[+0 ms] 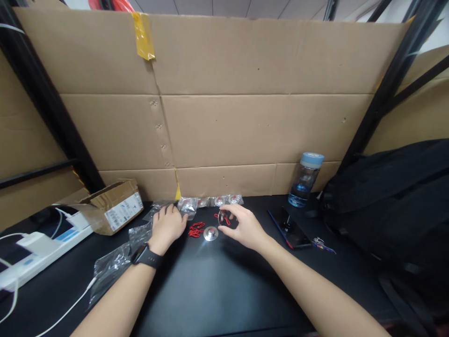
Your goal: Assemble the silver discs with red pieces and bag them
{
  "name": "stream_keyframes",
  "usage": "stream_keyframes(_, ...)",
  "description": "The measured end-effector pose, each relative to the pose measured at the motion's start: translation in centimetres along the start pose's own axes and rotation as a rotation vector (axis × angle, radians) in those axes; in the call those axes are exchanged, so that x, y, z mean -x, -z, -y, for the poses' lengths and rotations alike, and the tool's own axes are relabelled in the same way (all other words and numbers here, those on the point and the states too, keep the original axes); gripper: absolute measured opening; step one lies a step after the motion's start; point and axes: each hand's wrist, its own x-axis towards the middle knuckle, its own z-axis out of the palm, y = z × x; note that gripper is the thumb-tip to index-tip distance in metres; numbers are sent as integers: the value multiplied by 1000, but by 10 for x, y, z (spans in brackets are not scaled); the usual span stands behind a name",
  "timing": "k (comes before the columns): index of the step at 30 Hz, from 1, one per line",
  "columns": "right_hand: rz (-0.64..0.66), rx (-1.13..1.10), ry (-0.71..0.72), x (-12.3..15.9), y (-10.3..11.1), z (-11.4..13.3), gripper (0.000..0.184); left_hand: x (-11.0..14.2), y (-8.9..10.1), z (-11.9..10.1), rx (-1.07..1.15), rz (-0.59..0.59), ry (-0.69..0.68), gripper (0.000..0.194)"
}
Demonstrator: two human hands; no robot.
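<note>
My right hand (247, 227) pinches a small shiny cymbal (221, 217) by its edges, between thumb and fingers, and holds it tilted up. Red cord (227, 221) shows behind it. A second small cymbal (211, 233), silver with a red centre, lies flat on the black table, just left of my right thumb. Beside it is a bundle of red cord (195, 229). My left hand (169, 225) rests palm down with fingers stretched over clear plastic bags (140, 235), near the row of bagged cymbals (220, 201) along the cardboard wall.
Left of my hands are an opened cardboard box (121, 210) and a white power strip (45, 252) with plugs and cables. To the right lie a phone (289, 228) and keys (321, 243). A blue-lidded water bottle (305, 180) and a black backpack (393, 210) stand beyond.
</note>
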Motion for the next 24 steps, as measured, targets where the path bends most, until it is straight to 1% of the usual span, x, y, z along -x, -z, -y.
stream_keyframes(3,-1,2,0,0,0,1,48,3,12,-2,-20,-94,-16,51)
stream_keyframes(7,3,-1,3,0,0,1,48,7,34,-4,21,-284,-31,48)
stream_keyframes(11,3,5,-3,0,1,1,48,8,56,-1,207,-471,-38,57)
stream_keyframes(14,-4,4,2,0,2,1,48,8,64,0,363,-547,-74,57)
stream_keyframes(17,-1,-4,5,0,2,2,47,7,64,-2,509,-575,-145,53)
stream_keyframes(21,-8,14,1,-1,3,3,47,8,54,-11,739,-491,-229,54)
stream_keyframes(22,-10,21,-3,-1,3,3,47,9,51,-14,772,-468,-260,49)
stream_keyframes(24,-16,30,-9,-1,4,3,47,10,46,-19,768,-433,-358,26)
